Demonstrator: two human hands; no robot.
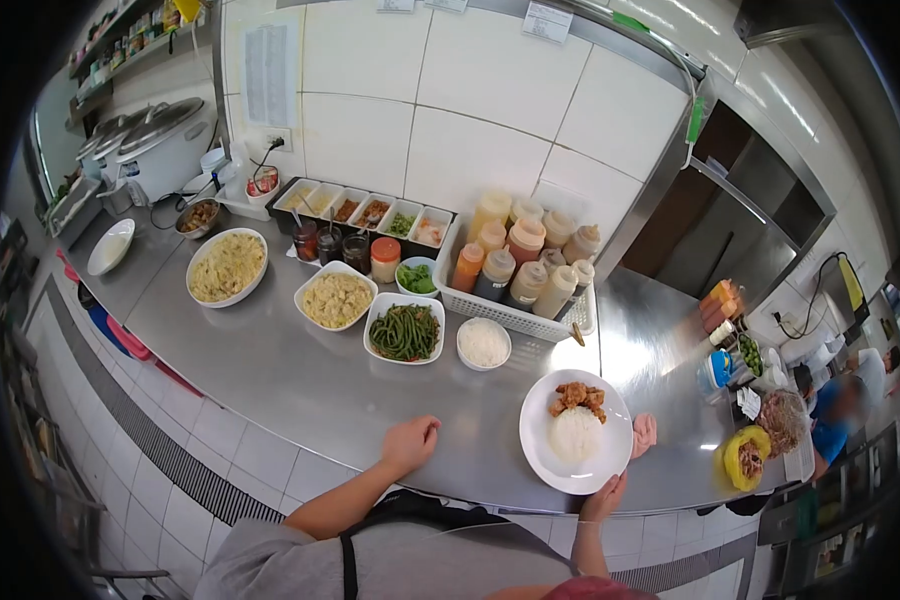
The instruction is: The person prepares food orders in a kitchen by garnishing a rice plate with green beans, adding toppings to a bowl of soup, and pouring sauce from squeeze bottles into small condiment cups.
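A white plate (538, 455) lies on the steel counter in front of me, with a mound of white rice (575, 434) and browned fried pieces (578, 399) on it. My right hand (602, 497) grips the plate's near right rim, its fingers partly hidden by the edge. Loosely curled into a fist, my left hand (410, 445) rests at the counter's front, apart from any dish. A folded pink cloth (645, 435) sits just right of the plate. Beyond the plate stand a bowl of white rice (484, 343) and a dish of green beans (404, 332).
A white basket (515, 317) of squeeze bottles stands near the wall, beside a black topping rack (288, 195). Large bowls of yellowish food, one a round bowl (227, 267), are to the left. A yellow bowl (746, 458) is at right; a person in blue (830, 415) is beyond.
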